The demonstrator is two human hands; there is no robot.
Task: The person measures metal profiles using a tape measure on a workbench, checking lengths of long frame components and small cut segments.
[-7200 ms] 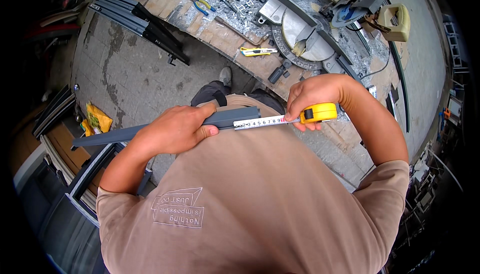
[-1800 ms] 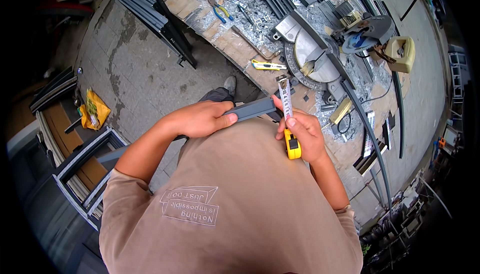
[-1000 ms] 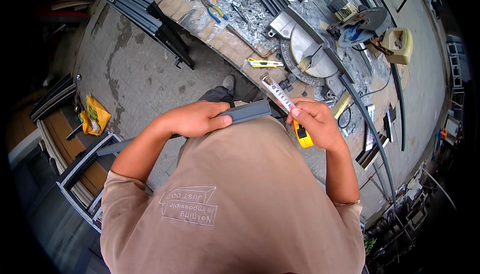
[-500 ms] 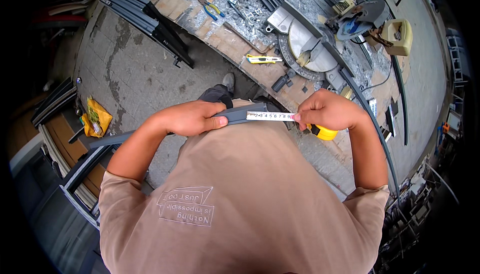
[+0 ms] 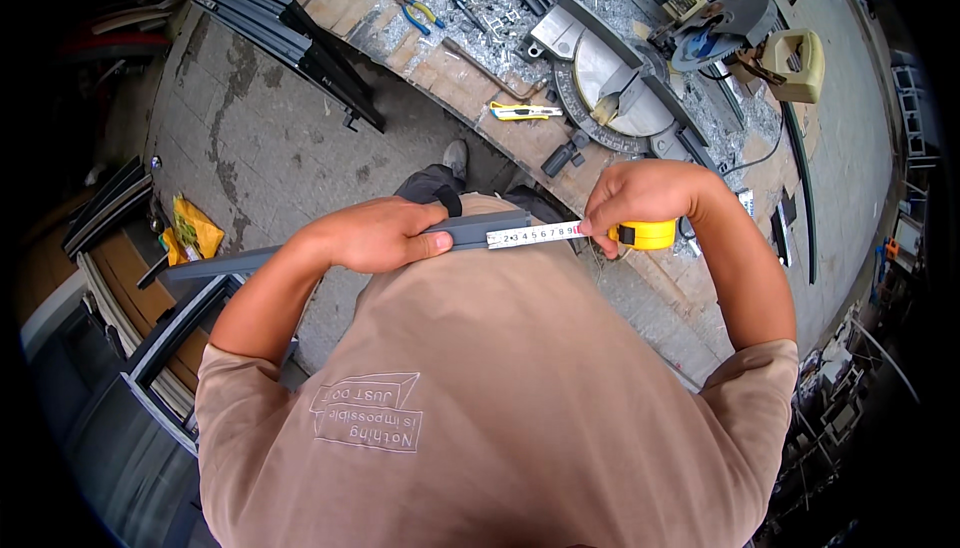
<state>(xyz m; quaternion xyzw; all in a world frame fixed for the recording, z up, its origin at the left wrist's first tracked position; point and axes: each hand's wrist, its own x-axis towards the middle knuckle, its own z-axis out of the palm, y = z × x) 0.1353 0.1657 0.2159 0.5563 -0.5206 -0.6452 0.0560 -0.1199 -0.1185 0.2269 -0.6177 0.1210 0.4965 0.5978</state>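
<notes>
My left hand (image 5: pixel 385 235) is closed round a long dark-grey metal profile (image 5: pixel 490 221), held level in front of my waist. The profile runs out to the left behind my forearm. From near its right end, the white blade (image 5: pixel 535 235) of a tape measure reaches across to my right hand (image 5: pixel 640 198). My right thumb and fingers pinch that blade close to the yellow tape measure case (image 5: pixel 645 236), which sits just under the hand. The blade's left end lies against the profile, near my left thumb.
Ahead stands a workbench strewn with metal chips, holding a mitre saw (image 5: pixel 610 98), a yellow utility knife (image 5: pixel 525 111), pliers (image 5: pixel 415 13) and a bent metal bar (image 5: pixel 490 70). Dark profiles (image 5: pixel 290 43) stick out at the far left. A yellow bag (image 5: pixel 197 228) lies on the floor beside frames (image 5: pixel 170 348).
My right hand has lifted slightly and its elbow has swung outward to the right. The tape measure case has turned and shows more fully. The left hand keeps its hold on the profile.
</notes>
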